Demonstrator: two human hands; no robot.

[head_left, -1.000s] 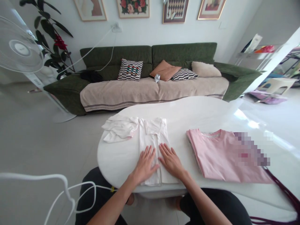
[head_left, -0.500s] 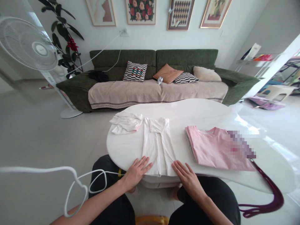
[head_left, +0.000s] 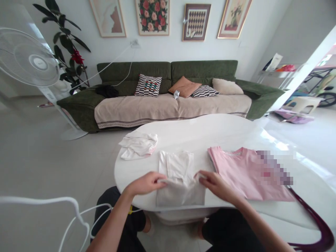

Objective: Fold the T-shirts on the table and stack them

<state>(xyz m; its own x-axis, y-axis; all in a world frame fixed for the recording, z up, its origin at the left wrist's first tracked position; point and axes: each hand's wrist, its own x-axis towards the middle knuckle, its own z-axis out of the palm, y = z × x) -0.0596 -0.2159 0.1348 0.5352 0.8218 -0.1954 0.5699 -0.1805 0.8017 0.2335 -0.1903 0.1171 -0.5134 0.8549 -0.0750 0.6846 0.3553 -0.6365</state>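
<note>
At the far left stands a white fan (head_left: 38, 62), and just behind it a plant (head_left: 67, 42) with dark leaves and one red flower. Lower down, a white cable (head_left: 39, 201) loops in front of the person's knee. Along the wall, under four framed pictures (head_left: 152, 17), runs a green sofa (head_left: 136, 66) with a beige throw (head_left: 139, 108) over its seat and four cushions (head_left: 185, 86) along it.

Nearer me is the white table (head_left: 204, 136). On its left end lies a crumpled white cloth (head_left: 139, 145), well short of the person's arms. Next comes the left hand (head_left: 145, 182), its thumb and fingers pinched on an edge of the white shirt (head_left: 181, 194). The shirt lies flat at the table's near edge, its near part doubled over, with the lifted edge running across between the two hands. The right hand (head_left: 212, 180) pinches that edge at the other side, fingers curled.

Just beside it, a pink shirt (head_left: 244, 176) lies folded, neckline away from the person; a blurred patch hides its right part. From there a maroon strap (head_left: 312, 218) hangs over the edge. Far right, a pale stool (head_left: 304, 103) stands on the floor.
</note>
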